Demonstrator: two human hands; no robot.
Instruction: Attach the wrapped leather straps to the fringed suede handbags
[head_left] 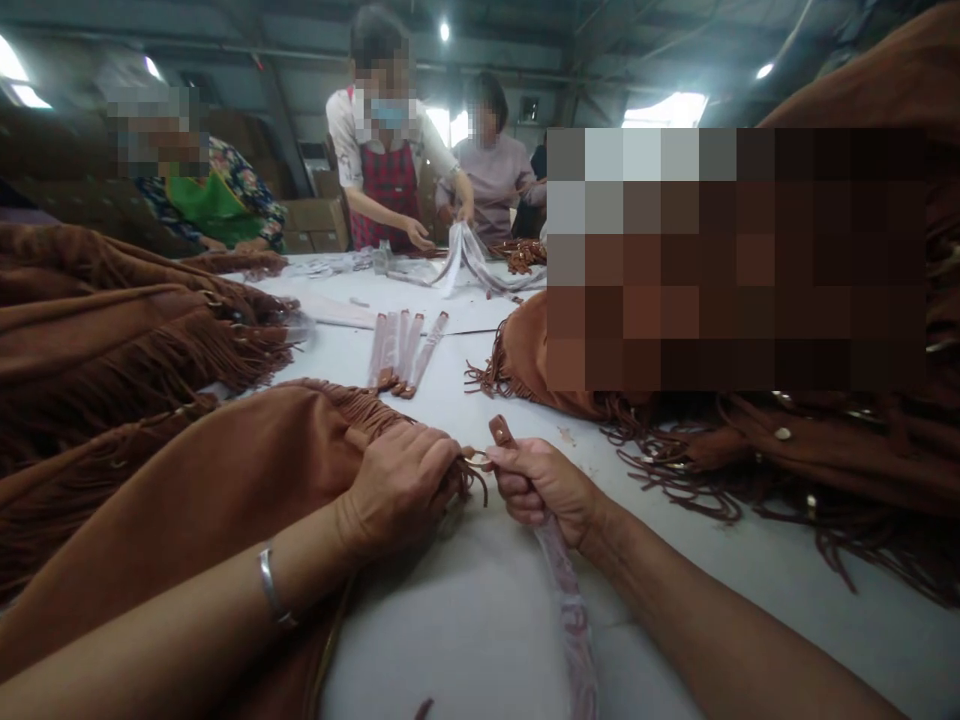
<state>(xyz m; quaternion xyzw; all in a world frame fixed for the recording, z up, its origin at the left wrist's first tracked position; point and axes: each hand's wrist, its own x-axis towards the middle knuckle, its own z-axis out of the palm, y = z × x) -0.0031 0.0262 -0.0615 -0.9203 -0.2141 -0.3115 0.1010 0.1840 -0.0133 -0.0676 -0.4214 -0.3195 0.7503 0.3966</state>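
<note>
hands first: the left hand (401,490) is closed over the fringed corner of a brown bag (225,490), and the right hand (544,485) is fisted round a strap (568,610), the two almost touching just below the middle of the frame. the white table (450,620) runs under everything. heaps of fringed bags (112,330) fill the left side, and another heap (825,450) spreads along the right, its loose fringe trailing onto the table near the right forearm. the held bag lies across the lower left, under the left arm. the strap sits in a clear plastic sleeve and trails toward the bottom edge, its brown tip (501,432) poking up above the thumb. a bundle of wrapped straps (401,350) lies at centre, well apart from the hands. co-workers (390,150) stand at the far end, upper middle. a small metal ring (478,460) sits between the two hands, at the left fingertips, and a thin bracelet (271,590) circles the left wrist. the risk, as i judge it: fringe strands crowd the ring and could snag it, and the slick sleeve could let the strap slide in the fist.
</note>
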